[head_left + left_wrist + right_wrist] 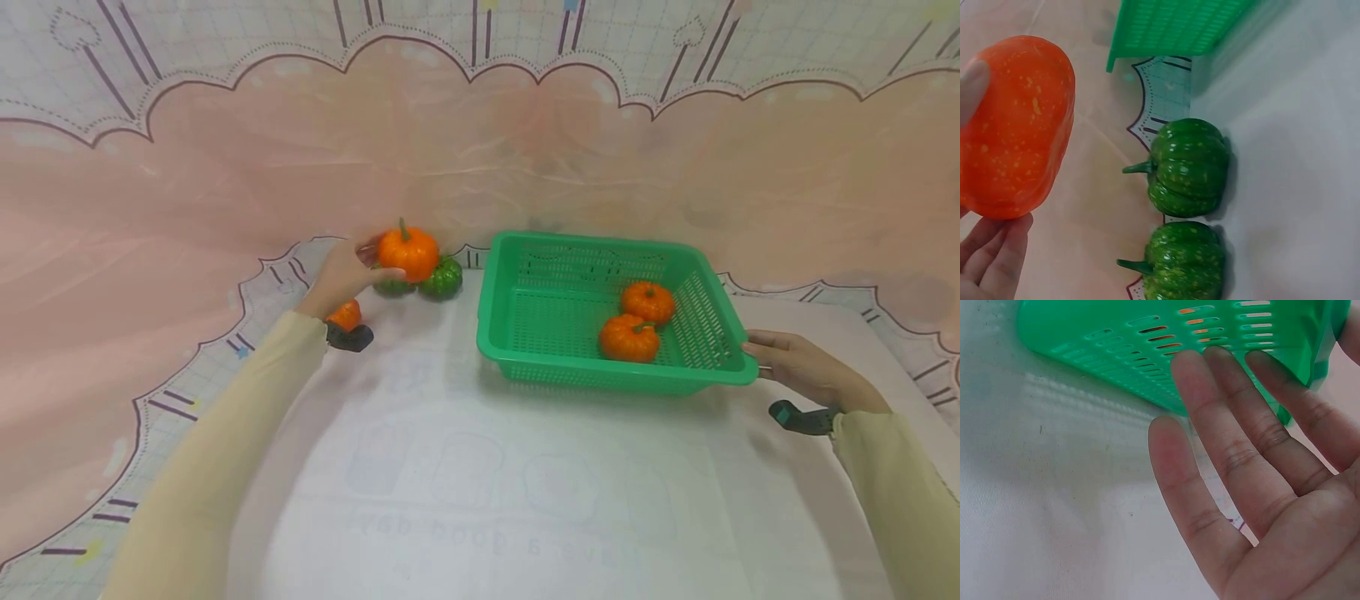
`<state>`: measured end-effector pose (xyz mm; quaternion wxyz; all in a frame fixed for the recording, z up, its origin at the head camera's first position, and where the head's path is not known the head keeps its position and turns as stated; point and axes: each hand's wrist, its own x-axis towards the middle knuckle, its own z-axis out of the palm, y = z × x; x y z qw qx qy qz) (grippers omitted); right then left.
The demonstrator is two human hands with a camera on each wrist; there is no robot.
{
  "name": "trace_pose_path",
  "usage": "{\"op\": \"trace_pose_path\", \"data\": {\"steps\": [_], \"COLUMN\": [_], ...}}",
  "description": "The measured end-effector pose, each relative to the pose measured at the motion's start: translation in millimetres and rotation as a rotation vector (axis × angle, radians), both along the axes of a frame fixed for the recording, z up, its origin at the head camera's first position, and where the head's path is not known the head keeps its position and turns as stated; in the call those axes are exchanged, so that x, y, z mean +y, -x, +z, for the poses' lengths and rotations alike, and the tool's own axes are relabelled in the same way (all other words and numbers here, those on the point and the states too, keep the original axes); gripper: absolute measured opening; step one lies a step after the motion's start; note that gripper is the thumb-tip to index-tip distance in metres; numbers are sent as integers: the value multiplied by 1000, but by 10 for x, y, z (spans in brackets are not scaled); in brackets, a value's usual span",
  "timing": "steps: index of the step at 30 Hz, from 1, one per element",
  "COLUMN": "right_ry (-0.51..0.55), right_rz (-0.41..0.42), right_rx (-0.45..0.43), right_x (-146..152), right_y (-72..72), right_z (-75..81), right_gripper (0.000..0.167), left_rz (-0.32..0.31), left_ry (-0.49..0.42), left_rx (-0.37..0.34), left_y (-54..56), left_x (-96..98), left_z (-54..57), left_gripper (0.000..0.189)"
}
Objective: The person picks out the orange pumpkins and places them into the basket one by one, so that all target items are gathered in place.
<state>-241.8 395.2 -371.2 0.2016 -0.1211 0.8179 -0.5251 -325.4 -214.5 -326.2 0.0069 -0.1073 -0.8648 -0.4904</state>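
My left hand (pixel 339 273) holds a small orange pumpkin (pixel 411 254) up by its sides, thumb on the near face and stem upward. Behind and below it are two green pumpkins (pixel 1188 167), side by side with their stems showing in the left wrist view. Another orange pumpkin (pixel 347 315) is partly hidden by my left wrist. At the right end of a green plastic basket (pixel 489 304), my right hand (pixel 806 367) holds the rim, the thumb at the edge and the long fingers (pixel 1235 450) against the slotted outer wall. Inside the basket lie two orange pumpkins (pixel 628 340).
A white printed cloth (pixel 480 467) covers the table. Behind rises a peach-coloured patterned sheet (pixel 480 158), close to the basket's far side and the green pumpkins. A dark wrist camera (pixel 348 337) sits on the left cuff, another (pixel 802 418) on the right.
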Motion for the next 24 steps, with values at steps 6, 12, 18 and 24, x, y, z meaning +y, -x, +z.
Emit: {"op": "trace_pose_path", "data": {"steps": [6, 12, 18, 24], "right_ry": [-15, -38, -37, -39], "right_rz": [-22, -12, -26, -24], "right_rx": [-4, 10, 6, 12], "right_x": [17, 13, -7, 23], "right_y": [11, 5, 9, 20], "right_z": [-27, -9, 0, -5], "right_gripper": [27, 29, 23, 23], "left_rz": [-13, -39, -51, -77], "left_ry": [20, 6, -1, 3], "left_rx": [-6, 8, 10, 9], "left_y": [54, 123, 155, 180], "left_x": [95, 212, 318, 441], "left_z": [108, 187, 233, 294], "left_gripper": [86, 83, 81, 79]}}
